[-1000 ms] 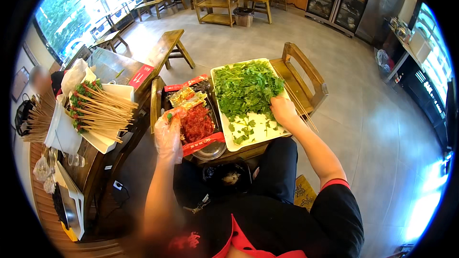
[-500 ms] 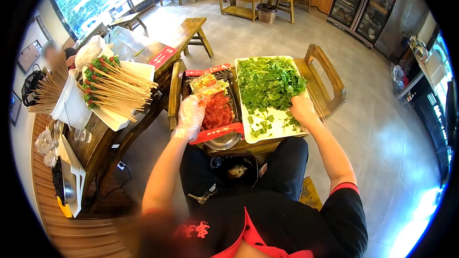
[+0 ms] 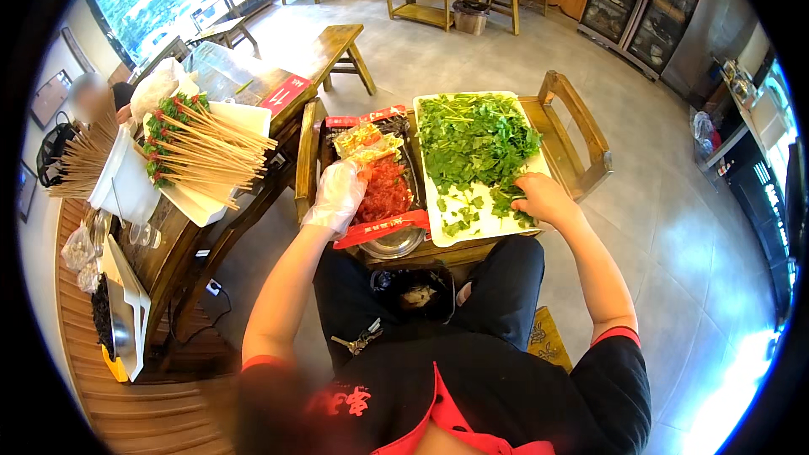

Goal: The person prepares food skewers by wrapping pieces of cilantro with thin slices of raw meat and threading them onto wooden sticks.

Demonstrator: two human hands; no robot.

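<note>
Already loaded: skewers (image 3: 215, 152) on L tray (image 3: 259, 125), sticks over its R edge; gloved L hand (image 3: 338, 200) curled at red food (image 3: 386, 192), can't say if gripping; left: red food, plus herbs (image 3: 474, 139) over far half of R tray (image 3: 436, 221); R hand (image 3: 548, 200) bent on them nr its R edge, grip unclear; narrow gap L of R tray; floor (image 3: 661, 194) R of chair (image 3: 584, 123).

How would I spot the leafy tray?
Find the wooden chair at the picture's middle. On it lies a pale tray, the bare right hand over its right edge. Loose green leaves set it apart from the red food beside it.
</note>
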